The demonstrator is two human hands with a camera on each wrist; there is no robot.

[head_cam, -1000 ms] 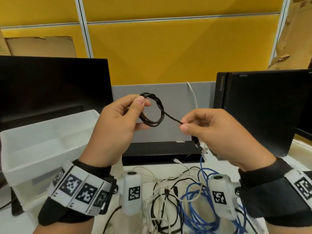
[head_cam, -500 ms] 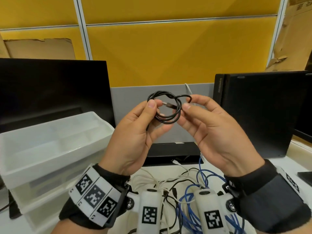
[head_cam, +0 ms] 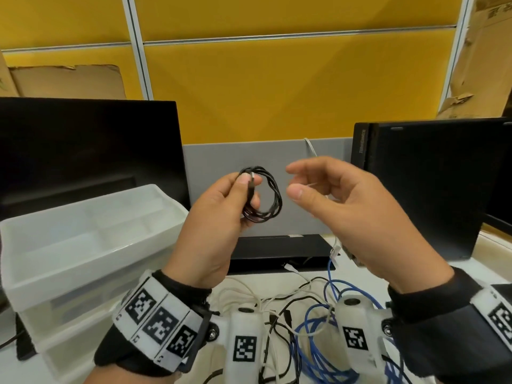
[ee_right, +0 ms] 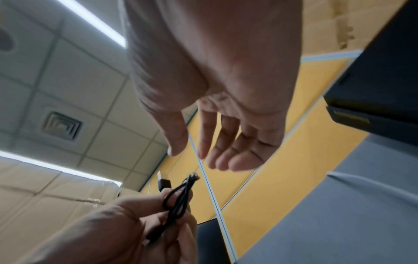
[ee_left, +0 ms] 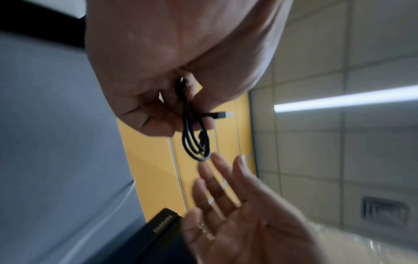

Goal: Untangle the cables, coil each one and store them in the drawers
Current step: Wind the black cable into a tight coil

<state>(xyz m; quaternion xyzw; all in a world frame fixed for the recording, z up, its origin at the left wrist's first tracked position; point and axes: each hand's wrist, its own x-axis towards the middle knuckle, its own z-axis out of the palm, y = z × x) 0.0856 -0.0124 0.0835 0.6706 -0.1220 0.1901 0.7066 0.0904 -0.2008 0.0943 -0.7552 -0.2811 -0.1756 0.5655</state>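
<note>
My left hand point(head_cam: 243, 189) pinches a small coil of thin black USB cable point(head_cam: 270, 199) between thumb and fingers, held up in front of the grey partition. The coil point(ee_left: 195, 137) hangs below the fingers in the left wrist view, its plug point(ee_left: 220, 114) sticking out sideways. Just right of the coil my right hand point(head_cam: 291, 181) hovers with relaxed, spread fingers and holds nothing; its empty palm point(ee_right: 237, 146) shows above the coil point(ee_right: 178, 201). A tangle of white, black and blue cables point(head_cam: 304, 322) lies on the desk below my wrists.
A translucent white drawer unit point(head_cam: 83, 245) stands at the left with its top drawer pulled open. A black monitor point(head_cam: 83, 151) stands behind it and a black computer case point(head_cam: 432, 184) at the right. A black flat device point(head_cam: 277, 250) lies under the partition.
My right hand has let go of the black cable and drawn away to the right with fingers spread. The left hand now holds the finished coil alone, slightly lower and further left.
</note>
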